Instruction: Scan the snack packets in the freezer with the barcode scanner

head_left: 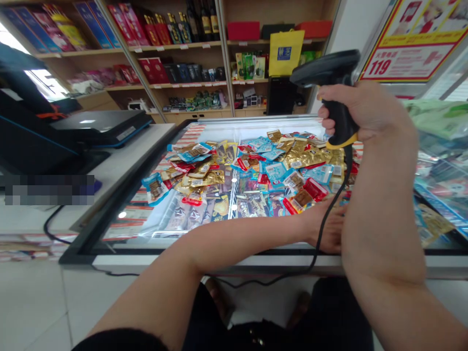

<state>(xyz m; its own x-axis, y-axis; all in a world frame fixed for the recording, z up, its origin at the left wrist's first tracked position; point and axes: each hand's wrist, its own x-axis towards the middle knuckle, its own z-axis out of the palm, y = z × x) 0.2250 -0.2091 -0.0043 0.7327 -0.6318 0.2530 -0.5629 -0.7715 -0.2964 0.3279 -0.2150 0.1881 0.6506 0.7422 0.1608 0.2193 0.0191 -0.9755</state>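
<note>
My right hand (360, 109) is raised at the upper right, wrapped round the grip of a black barcode scanner (327, 73) with a yellow band; its cord (321, 229) hangs down across the counter. My left arm reaches across the front of the glass counter (146, 234), and my left hand (327, 226) lies behind my right forearm, its fingers hidden. A heap of small snack packets (256, 170) in gold, blue and red lies on the glass just beyond my left hand.
A black register screen (32, 131) and printer (102, 124) stand on the white counter at left. Shelves of boxes and bottles (183, 44) line the back wall, with a yellow bag (286, 51). More packaged goods (442, 161) lie at right.
</note>
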